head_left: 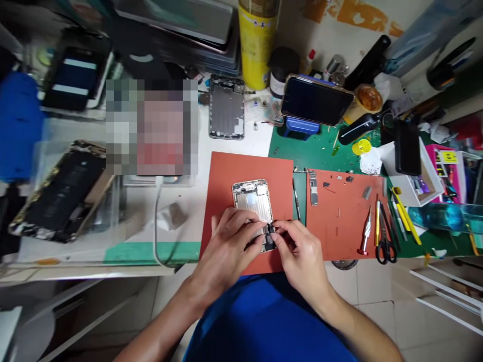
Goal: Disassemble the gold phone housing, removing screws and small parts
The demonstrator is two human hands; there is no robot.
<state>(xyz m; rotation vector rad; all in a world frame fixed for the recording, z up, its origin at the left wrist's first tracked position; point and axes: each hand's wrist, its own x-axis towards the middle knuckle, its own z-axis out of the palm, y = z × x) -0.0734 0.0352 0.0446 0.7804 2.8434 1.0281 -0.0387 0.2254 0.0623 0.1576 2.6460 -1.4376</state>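
An opened phone housing point(253, 198) lies on the red-brown mat point(222, 176), its pale metal inside facing up. My left hand point(230, 236) rests over its lower left side, with bent fingers and thumb gripping the housing near its lower end. At the lower right edge, my right hand point(302, 251) pinches a small black part point(269, 229) between thumb and forefinger. Both sets of fingertips nearly meet there and partly hide the part, so its exact kind does not show.
Beside the mat lies a dark thin tool point(297, 200). A circuit board point(313, 188), a screwdriver point(366, 232) and black scissors point(384, 241) lie to the right. Behind are another phone housing point(227, 110) and a phone point(317, 99) on a blue stand. A white cable point(155, 221) hangs left.
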